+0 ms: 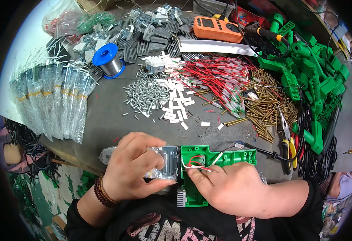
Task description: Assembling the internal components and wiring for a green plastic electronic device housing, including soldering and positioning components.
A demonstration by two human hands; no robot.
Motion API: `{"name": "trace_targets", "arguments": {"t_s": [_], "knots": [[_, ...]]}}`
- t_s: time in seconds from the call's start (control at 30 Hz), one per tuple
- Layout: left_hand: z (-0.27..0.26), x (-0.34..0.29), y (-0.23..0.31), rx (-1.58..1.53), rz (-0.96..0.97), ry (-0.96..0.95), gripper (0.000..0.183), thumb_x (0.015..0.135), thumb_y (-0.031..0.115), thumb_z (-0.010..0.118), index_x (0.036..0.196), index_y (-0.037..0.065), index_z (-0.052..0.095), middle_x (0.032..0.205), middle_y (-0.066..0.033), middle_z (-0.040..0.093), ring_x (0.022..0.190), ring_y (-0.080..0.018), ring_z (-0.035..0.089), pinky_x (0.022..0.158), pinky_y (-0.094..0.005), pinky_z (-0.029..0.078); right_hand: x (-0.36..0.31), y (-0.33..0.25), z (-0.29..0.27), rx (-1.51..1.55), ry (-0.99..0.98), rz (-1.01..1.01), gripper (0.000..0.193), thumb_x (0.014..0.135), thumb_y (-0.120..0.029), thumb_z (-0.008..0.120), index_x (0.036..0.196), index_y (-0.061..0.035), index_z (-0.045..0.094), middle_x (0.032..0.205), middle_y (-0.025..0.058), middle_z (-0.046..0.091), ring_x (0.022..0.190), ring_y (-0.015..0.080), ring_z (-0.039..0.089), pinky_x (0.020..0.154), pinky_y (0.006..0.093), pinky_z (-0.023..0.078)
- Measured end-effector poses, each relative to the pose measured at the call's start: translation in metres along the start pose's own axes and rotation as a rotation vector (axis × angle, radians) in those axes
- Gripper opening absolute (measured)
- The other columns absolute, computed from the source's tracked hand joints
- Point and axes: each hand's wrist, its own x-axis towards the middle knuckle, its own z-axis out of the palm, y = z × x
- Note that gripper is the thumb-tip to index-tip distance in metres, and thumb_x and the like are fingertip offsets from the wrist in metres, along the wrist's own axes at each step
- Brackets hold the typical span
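Observation:
My left hand (134,170) is curled round a grey ridged metal block (169,160) partly covered in clear bubble wrap. The block butts against the left end of an open green plastic housing half (194,151), shaped like a tool's body and handle. My right hand (234,190) lies over the housing with fingers bent, its index fingertip pressing at red and white wires (198,164) inside. A black power cord (260,150) runs into the housing's right end. A silver finned piece (181,199) shows at the lower left of the housing. My right fingers hide part of the wires.
Behind my hands lie heaps of screws (146,90), white sleeves (178,104), red-wired lamps (220,76) and brass rods (264,112). Pliers (285,148) lie right, below green housings (312,68). A solder spool (109,62), wrapped elements (51,96) and an orange multimeter (218,29) stand farther off.

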Motion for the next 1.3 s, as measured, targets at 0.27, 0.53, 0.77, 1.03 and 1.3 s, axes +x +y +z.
{"name": "trace_targets", "arguments": {"t_s": [0.27, 0.53, 0.77, 1.03, 1.3], "knots": [[-0.004, 0.010, 0.007, 0.054, 0.105, -0.078, 0.038, 0.067, 0.025, 0.087, 0.096, 0.013, 0.066, 0.115, -0.0127, 0.059, 0.095, -0.0324, 0.061, 0.081, -0.0434, 0.050, 0.010, 0.002, -0.009, -0.061, -0.035, -0.008, 0.015, 0.077, -0.013, 0.064, 0.087, -0.0040, 0.070, 0.063, 0.0020, 0.059, 0.050, 0.0135, 0.062, 0.037, 0.0309, 0.045], [-0.018, 0.040, 0.018, 0.006, 0.100, -0.290, 0.033, 0.069, 0.016, 0.079, 0.099, 0.013, 0.067, 0.118, -0.0138, 0.058, 0.099, -0.0305, 0.062, 0.079, -0.0385, 0.054, 0.012, 0.005, -0.006, 0.026, -0.067, 0.011, 0.007, 0.075, -0.011, 0.064, 0.080, -0.0060, 0.065, 0.067, 0.0037, 0.063, 0.055, 0.0160, 0.066, 0.041, 0.0305, 0.049], [-0.011, 0.037, 0.025, 0.249, 0.265, -0.326, 0.023, 0.074, 0.018, 0.073, 0.096, 0.012, 0.068, 0.122, -0.0102, 0.059, 0.098, -0.0270, 0.063, 0.072, -0.0360, 0.056, 0.008, 0.009, -0.010, 0.029, -0.123, -0.010, 0.012, 0.081, -0.013, 0.058, 0.089, -0.0045, 0.061, 0.072, 0.0065, 0.063, 0.059, 0.0206, 0.067, 0.047, 0.0340, 0.049], [-0.016, 0.045, 0.025, 0.242, 0.202, -0.440, 0.030, 0.070, 0.017, 0.071, 0.099, 0.014, 0.067, 0.119, -0.0107, 0.060, 0.087, -0.0269, 0.061, 0.066, -0.0360, 0.054, -0.029, 0.019, -0.031, 0.015, 0.038, 0.064, 0.022, 0.078, -0.016, 0.062, 0.098, -0.0064, 0.065, 0.073, 0.0017, 0.056, 0.070, 0.0197, 0.061, 0.070, 0.0353, 0.047], [-0.012, 0.048, 0.015, 0.177, 0.140, -0.419, 0.034, 0.065, 0.016, 0.074, 0.098, 0.012, 0.067, 0.117, -0.0117, 0.058, 0.091, -0.0300, 0.061, 0.075, -0.0420, 0.052, -0.028, -0.021, 0.003, -0.039, 0.090, -0.011, 0.020, 0.072, -0.018, 0.063, 0.087, -0.0077, 0.070, 0.071, -0.0016, 0.048, 0.064, 0.0133, 0.053, 0.061, 0.0283, 0.038]]}}
